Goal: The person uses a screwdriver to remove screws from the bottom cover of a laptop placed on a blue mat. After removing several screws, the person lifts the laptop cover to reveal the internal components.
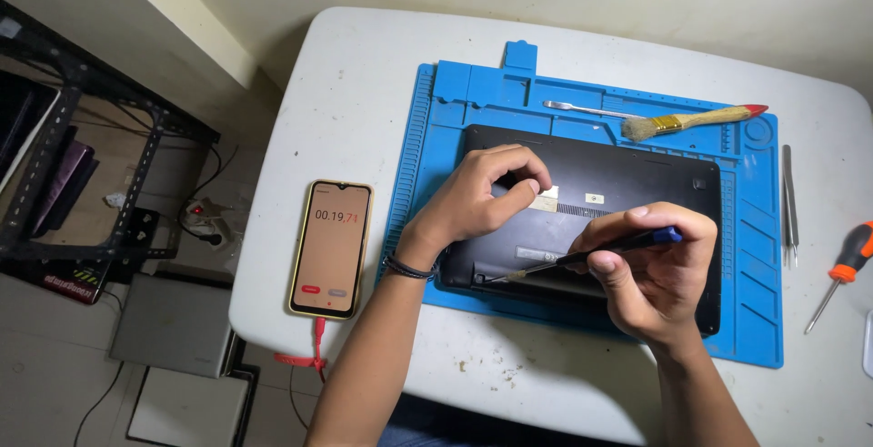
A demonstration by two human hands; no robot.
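Note:
A black laptop (627, 179) lies bottom side up on a blue work mat (427, 138). My right hand (650, 274) grips a thin screwdriver (582, 256) with a blue end cap, and its tip touches the laptop's near left corner. My left hand (477, 197) rests curled on the laptop's base near its left middle, fingers pinched together over a small pale label; I cannot tell whether it holds anything.
A phone (331, 247) showing a timer lies left of the mat with a red cable. A brush (696, 121) and a metal spudger (582, 109) lie on the mat's far edge. Tweezers (789, 201) and an orange-handled screwdriver (841, 274) lie at right. A metal shelf (82, 165) stands left.

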